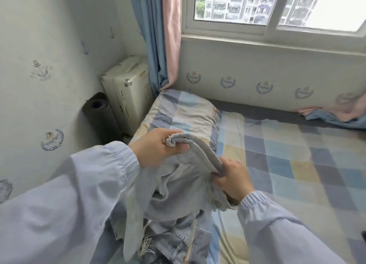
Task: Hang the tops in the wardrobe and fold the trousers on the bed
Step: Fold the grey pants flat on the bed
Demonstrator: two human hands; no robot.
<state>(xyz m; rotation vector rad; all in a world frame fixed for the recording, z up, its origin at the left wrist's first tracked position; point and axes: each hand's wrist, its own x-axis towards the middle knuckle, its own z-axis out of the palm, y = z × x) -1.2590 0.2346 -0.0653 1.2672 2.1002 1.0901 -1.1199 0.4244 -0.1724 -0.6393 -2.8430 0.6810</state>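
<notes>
Grey soft-knit trousers with a gathered elastic waistband (190, 176) are up in the air over the near edge of the bed, and I've got both hands on that waistband. My left hand (156, 144) has its fingers curled round one end of the band, thumb pinching it from below; my right hand (230, 179) pinches the other end, fingers folded over the fabric. The legs hang down crumpled between my pale blue sleeves. Just beneath them lies a pair of light blue frayed denim jeans (174, 242), heaped on the checked blue-and-cream bedsheet (287, 164). Further back sits a matching checked pillow (186, 113), with a cream hard-shell suitcase (126, 89) and a dark rolled mat (97, 107) against the wall, beside the blue-and-pink curtain (158, 35).
</notes>
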